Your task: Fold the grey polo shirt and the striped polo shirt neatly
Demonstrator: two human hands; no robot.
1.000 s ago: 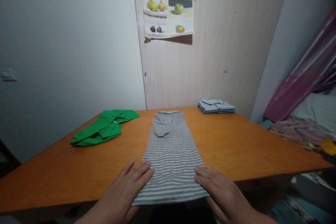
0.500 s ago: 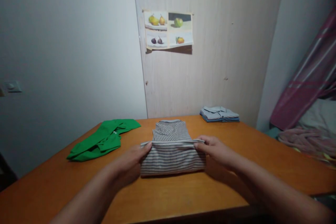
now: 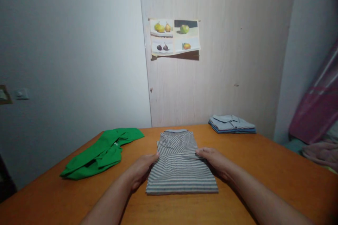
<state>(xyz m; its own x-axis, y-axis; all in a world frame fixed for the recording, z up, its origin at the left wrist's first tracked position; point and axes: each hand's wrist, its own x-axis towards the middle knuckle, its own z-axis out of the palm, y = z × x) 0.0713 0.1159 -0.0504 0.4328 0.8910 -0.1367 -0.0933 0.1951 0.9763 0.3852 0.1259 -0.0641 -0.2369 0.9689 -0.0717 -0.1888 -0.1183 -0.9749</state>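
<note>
A grey-and-white striped shirt [image 3: 182, 172] lies folded on the table in front of me, its collar at the far end and a straight folded edge close to me. My left hand [image 3: 144, 168] grips its left side, with the thumb on top of the cloth. On the opposite side my right hand [image 3: 213, 161] pinches the right edge, thumb also on top. The other fingers of both hands are partly hidden beside or beneath the fabric.
A crumpled green garment [image 3: 102, 154] lies on the orange wooden table [image 3: 174, 212] at left. Folded shirts [image 3: 232, 124] are stacked at the back right. Walls border the table behind, with a fruit picture [image 3: 174, 38] hung up. Pink fabric [image 3: 317, 105] hangs at far right.
The striped shirt's raised fold has come down flat onto the cloth beyond it. My hands have lowered with it and now rest at its sides. The view has shifted slightly.
</note>
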